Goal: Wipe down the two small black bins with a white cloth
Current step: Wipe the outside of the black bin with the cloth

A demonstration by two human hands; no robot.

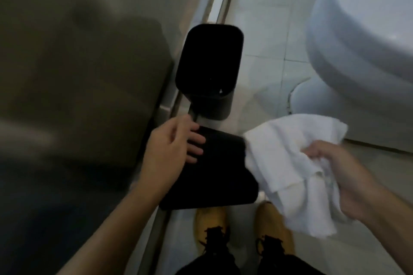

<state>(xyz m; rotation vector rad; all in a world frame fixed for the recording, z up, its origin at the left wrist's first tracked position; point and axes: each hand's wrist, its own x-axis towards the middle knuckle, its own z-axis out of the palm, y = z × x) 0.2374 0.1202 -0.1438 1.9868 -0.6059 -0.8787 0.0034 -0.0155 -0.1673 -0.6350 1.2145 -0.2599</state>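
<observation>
A white toilet [362, 35] fills the upper right of the frame, its rounded bowl and base standing on a pale tiled floor [266, 35]. A large grey-brown panel [85, 56], blurred and dim, takes up the whole left side, and a metal rail [225, 0] runs along its edge from the top centre down toward the bottom. At the bottom centre two yellow shoes [211, 223] with black laces rest on the tiles.

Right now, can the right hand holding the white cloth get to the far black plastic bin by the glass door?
Probably yes: the right hand grips the white cloth, and bare floor lies open toward the far black bin.
</observation>
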